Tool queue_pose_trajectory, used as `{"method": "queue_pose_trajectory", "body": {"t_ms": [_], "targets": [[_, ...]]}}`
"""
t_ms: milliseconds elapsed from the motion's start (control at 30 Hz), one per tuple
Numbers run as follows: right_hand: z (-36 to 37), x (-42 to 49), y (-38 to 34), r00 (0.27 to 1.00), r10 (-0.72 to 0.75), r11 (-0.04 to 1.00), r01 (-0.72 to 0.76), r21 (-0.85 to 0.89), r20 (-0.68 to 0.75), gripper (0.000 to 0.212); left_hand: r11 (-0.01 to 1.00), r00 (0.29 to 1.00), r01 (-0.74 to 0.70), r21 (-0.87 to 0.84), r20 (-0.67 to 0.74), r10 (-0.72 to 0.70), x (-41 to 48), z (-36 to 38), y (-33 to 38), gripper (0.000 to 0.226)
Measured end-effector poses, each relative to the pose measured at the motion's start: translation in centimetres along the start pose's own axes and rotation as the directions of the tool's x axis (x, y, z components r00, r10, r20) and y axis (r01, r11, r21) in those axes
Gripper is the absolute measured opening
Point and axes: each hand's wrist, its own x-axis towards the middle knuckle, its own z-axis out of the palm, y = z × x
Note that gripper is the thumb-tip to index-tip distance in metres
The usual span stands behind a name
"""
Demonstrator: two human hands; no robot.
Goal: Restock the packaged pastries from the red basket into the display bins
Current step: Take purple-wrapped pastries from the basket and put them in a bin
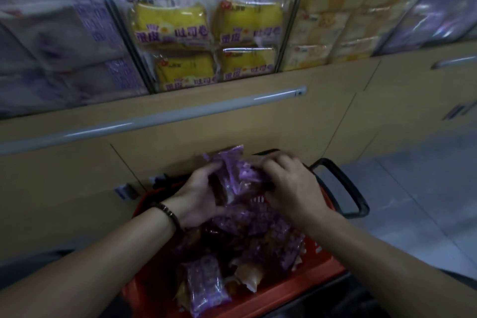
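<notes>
Both hands gripped purple pastry packs point(233, 175) above the red basket point(281, 289): left hand point(198, 196) fingers curled round them, right hand point(291, 183) fingers pinching the wrappers.

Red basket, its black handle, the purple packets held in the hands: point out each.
red basket point(284, 290): head view, on the near rim.
black handle point(346, 184): head view, on the long outer bar.
purple packets point(232, 175): head view, on the wrapper of the upright packet.
</notes>
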Motion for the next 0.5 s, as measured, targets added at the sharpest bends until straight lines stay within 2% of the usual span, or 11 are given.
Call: {"method": "queue_pose_trajectory", "body": {"t_ms": [67,167,233,300,333,367,400,467,500], "targets": [[0.0,-0.2,-0.6,0.992,-0.100,0.995,0.102,0.023,-0.073,0.048,0.996,0.997,-0.033,-0.086,0.063,0.039,-0.6,0.8,0.2,0.057],[-1.0,-0.5,-1.1,0.985,-0.162,0.970,0.169,0.174,-0.059,0.050,0.988,0.987,-0.155,0.015,0.042,0.154,-0.6,1.1,-0.3,0.069],[-1.7,-0.6,-1.3,0.998,-0.043,0.950,0.052,0.307,-0.034,0.049,0.979,0.979,-0.201,0.042,-0.018,0.202,-0.5,0.9,-0.2,0.091],[-2.2,-0.2,-1.4,0.978,0.208,0.921,-0.190,0.339,-0.018,0.055,0.968,0.968,-0.246,0.043,-0.045,0.248,-0.6,1.0,0.0,0.094],[-2.4,0.1,-1.3,0.936,0.351,0.878,-0.337,0.341,0.021,0.066,0.961,0.960,-0.272,0.042,-0.053,0.274,-0.8,1.1,-0.1,0.085],[-2.7,0.4,-1.2,0.877,0.467,0.793,-0.472,0.385,0.114,0.081,0.952,0.950,-0.303,0.040,-0.063,0.305,-1.2,1.4,-0.2,0.071],[-2.9,0.7,-1.0,0.822,0.521,0.671,-0.562,0.484,0.231,0.094,0.940,0.938,-0.338,0.039,-0.072,0.340,-1.6,1.9,-0.4,0.057],[-3.1,0.8,-0.4,0.787,0.478,0.425,-0.595,0.682,0.389,0.105,0.910,0.906,-0.413,0.038,-0.078,0.415,-2.3,2.7,-0.9,0.044],[-3.4,0.8,-0.1,0.798,0.455,0.385,-0.577,0.720,0.396,0.110,0.889,0.885,-0.458,0.028,-0.075,0.459,-2.8,2.9,-1.1,0.045]]}}
